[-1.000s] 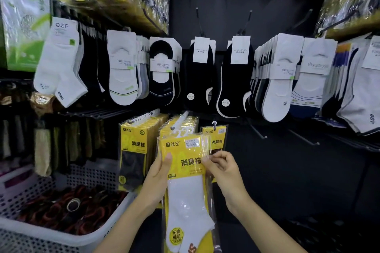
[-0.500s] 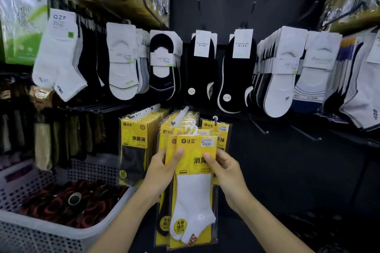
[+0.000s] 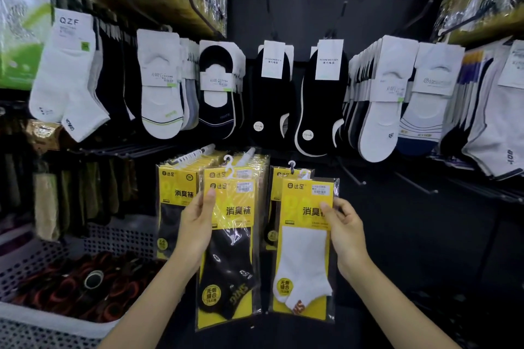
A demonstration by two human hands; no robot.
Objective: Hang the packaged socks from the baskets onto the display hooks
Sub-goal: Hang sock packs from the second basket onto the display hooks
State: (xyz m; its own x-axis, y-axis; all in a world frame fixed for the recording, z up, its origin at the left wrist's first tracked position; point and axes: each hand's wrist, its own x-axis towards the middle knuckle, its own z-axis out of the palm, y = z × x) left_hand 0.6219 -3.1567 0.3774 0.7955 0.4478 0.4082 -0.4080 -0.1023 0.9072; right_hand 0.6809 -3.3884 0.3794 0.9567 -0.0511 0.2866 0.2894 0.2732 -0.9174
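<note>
Since a second ago the stack has been split. The left hand [image 3: 195,224] pinches the black sock pack [image 3: 229,249] below the crowded middle hook [image 3: 249,153], and the right hand [image 3: 346,229] pinches the white sock pack [image 3: 303,252] before a lone hung pack [image 3: 276,181]. This looks like sorting; next, each hanger must be threaded onto its matching hook.

Both forearms bare, entering from the lower edge of the view and angled up and inward. Left hand [image 3: 195,225]: raised, thumb laid up the front of the black-sock pack [image 3: 232,266], fingers wrapped behind its left edge (hidden from view). Right hand [image 3: 347,231]: about level with the left, thumb on the front of the white-sock pack [image 3: 303,258], fingers curled at its right edge. Hands well apart.
</note>
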